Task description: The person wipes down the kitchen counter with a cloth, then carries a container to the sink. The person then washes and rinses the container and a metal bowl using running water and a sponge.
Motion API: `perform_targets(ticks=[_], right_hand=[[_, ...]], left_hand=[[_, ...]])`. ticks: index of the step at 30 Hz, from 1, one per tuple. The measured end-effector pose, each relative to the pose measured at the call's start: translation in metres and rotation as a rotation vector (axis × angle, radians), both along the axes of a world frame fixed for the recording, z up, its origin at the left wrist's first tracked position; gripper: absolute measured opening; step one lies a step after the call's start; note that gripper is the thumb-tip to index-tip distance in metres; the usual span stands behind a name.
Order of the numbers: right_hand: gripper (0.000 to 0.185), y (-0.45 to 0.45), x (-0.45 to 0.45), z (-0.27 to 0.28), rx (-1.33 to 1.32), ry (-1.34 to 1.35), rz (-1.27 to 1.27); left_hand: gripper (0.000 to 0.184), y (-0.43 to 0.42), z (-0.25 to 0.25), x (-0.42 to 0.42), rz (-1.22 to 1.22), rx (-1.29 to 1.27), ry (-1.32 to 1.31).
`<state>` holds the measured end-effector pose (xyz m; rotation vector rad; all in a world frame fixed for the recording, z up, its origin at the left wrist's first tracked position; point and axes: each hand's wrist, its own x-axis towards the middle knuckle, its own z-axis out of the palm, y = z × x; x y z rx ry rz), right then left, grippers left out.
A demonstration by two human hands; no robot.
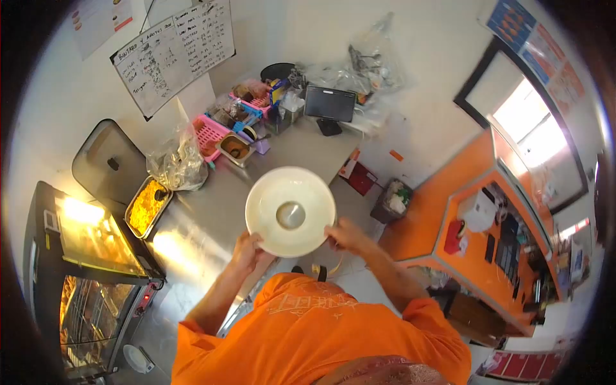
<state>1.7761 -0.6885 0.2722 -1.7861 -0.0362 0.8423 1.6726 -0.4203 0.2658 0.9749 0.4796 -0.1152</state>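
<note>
A large round cream-coloured dish (263, 199) with a wide rim hangs in the air in front of my orange shirt. At its centre is a small round greyish circle (290, 215); whether that is a hole or something lying there, I cannot tell. My left hand (247, 251) grips the rim at the lower left. On the lower right side of the rim, my right hand (345, 235) is closed on it. Behind the dish is the edge of the metal counter (208, 215).
A tray of yellow food (146, 206) and a plastic bag (178, 163) stand on the counter at left, near a lit glass cabinet (96, 256). Pink baskets (208, 133) and a dark screen (330, 104) are at the back. An orange counter (443, 192) is at right.
</note>
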Motion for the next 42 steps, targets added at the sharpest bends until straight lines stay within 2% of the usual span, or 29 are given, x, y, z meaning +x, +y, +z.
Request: perform_targets(ticks=[1,3,4,7,9,11,13,17,20,23,25,26,29,30,34,35,36,38,40,42], right_hand=[[0.028,-0.002,0.040,0.012,-0.038,-0.093,0.069],[0.032,0.011,0.111,0.085,-0.033,-0.129,0.157],[0.032,0.018,0.153,0.105,-0.025,-0.116,0.164],[0.031,0.034,0.290,0.132,0.042,-0.156,0.275],[0.033,0.049,0.369,0.166,0.125,-0.149,0.269],[0.037,0.065,0.453,0.205,0.112,-0.148,0.341],[0.039,0.081,0.538,0.230,0.075,-0.295,0.330],[0.039,0.112,0.691,0.287,0.091,-0.465,0.475],[0.040,0.144,0.797,0.296,0.073,-0.492,0.538],[0.037,0.177,0.884,0.285,0.089,-0.412,0.566],[0.033,0.200,0.933,0.269,0.072,-0.328,0.584],[0.032,0.209,0.949,0.254,0.077,-0.314,0.590],[0.028,0.237,0.993,0.206,0.073,-0.240,0.577],[0.025,0.248,1.008,0.181,0.059,-0.196,0.554],[0.027,0.287,1.062,0.067,0.050,-0.026,0.568],[0.027,0.307,1.095,-0.013,0.156,0.002,0.585],[0.027,0.330,1.129,-0.066,0.266,0.020,0.601],[0.027,0.316,1.094,-0.040,0.093,0.150,0.484],[0.025,0.333,1.107,-0.074,0.057,0.159,0.489],[0.021,0.339,1.110,-0.095,0.028,0.164,0.460]], left_hand=[[0.041,0.002,0.008,0.030,0.012,-0.003,-0.003],[0.042,0.009,0.041,0.099,-0.013,0.003,-0.058],[0.043,0.012,0.058,0.138,0.008,0.003,-0.095],[0.042,0.025,0.107,0.251,-0.025,0.129,-0.226],[0.044,0.040,0.133,0.333,-0.050,0.071,-0.229],[0.045,0.048,0.160,0.412,0.102,0.082,-0.174],[0.044,0.053,0.192,0.485,0.193,0.156,-0.167],[0.049,0.069,0.230,0.615,0.225,0.153,-0.248],[0.051,0.079,0.245,0.705,0.366,0.132,-0.195],[0.055,0.096,0.233,0.779,0.376,0.152,-0.241],[0.041,0.110,0.215,0.824,0.437,0.146,-0.229],[0.034,0.116,0.200,0.841,0.467,0.146,-0.224],[0.037,0.142,0.138,0.890,0.461,0.210,-0.223],[0.027,0.144,0.127,0.897,0.498,0.164,-0.184],[0.028,0.178,0.035,0.931,0.460,0.103,-0.100],[0.031,0.179,0.012,0.932,0.478,0.096,-0.097],[0.033,0.184,-0.004,0.939,0.495,0.094,-0.107],[0.037,0.189,-0.033,0.954,0.552,0.085,0.042],[0.042,0.215,-0.093,0.967,0.482,0.085,0.010],[0.042,0.217,-0.114,0.969,0.457,0.073,0.000]])
